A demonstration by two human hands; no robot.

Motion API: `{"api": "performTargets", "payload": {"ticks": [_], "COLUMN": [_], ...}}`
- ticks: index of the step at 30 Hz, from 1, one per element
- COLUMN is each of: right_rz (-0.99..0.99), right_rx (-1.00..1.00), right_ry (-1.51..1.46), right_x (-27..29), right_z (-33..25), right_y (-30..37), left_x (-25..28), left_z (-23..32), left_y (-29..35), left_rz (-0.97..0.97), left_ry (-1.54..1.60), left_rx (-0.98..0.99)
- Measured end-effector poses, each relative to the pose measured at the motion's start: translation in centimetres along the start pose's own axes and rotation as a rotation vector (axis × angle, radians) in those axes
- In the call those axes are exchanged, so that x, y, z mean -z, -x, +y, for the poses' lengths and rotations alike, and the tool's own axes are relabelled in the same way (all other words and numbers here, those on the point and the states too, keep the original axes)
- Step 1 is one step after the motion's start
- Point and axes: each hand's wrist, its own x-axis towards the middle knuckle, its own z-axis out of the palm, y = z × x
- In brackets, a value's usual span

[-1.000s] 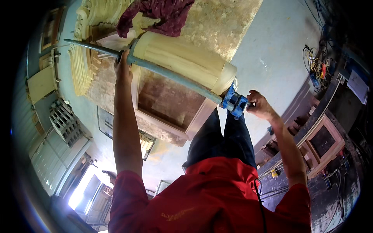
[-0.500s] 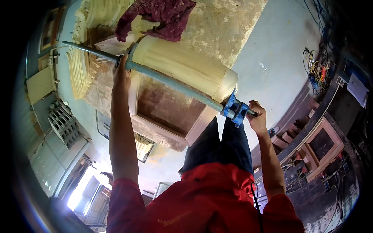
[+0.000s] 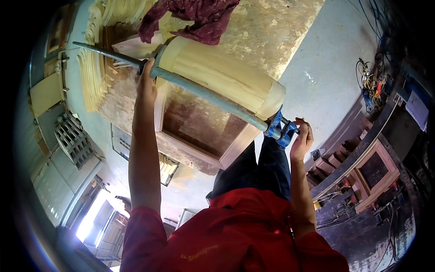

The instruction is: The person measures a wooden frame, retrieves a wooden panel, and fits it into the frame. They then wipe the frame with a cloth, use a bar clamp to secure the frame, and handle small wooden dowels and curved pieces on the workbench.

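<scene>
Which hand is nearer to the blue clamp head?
The right. The right hand is at the screw end of the blue clamp head; the left hand is farther off, gripping the metal bar well to the left.

Left head-worn fisheye, looking down from close above.

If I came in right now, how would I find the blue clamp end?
Find the big mottled worktop and the curved pale wood over it. Follow the long dull pipe alongside toward the right hand. The blue clamp end is there, its strong blue unlike the pipe or wood.
</scene>
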Motion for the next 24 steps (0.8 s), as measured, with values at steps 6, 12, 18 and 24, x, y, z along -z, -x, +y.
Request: {"api": "performTargets", "payload": {"ticks": [6, 12, 18, 24], "right_rz": [0.076, 0.215, 0.202, 0.433], "right_rx": [0.201, -0.069, -0.096, -0.253], "right_ry": [-0.045, 0.013, -0.277, -0.187], "right_x": [0.1, 0.6, 2.5, 1.5], "right_z": [2.5, 2.6, 5.1, 3.3], "right_y": [-1.6, -1.3, -2.2, -2.4], "left_x": [-4.6, -0.5, -4.7, -5.1], "left_z": [2.4, -2.4, 2.4, 2.5], "left_y": [1.0, -0.2, 1.7, 2.0], "left_rz": [0.117, 0.159, 0.193, 0.212], "left_ry": [0.179, -0.088, 0.087, 0.082], "left_rx": [0.182, 0.059, 0.111, 0.111]}}
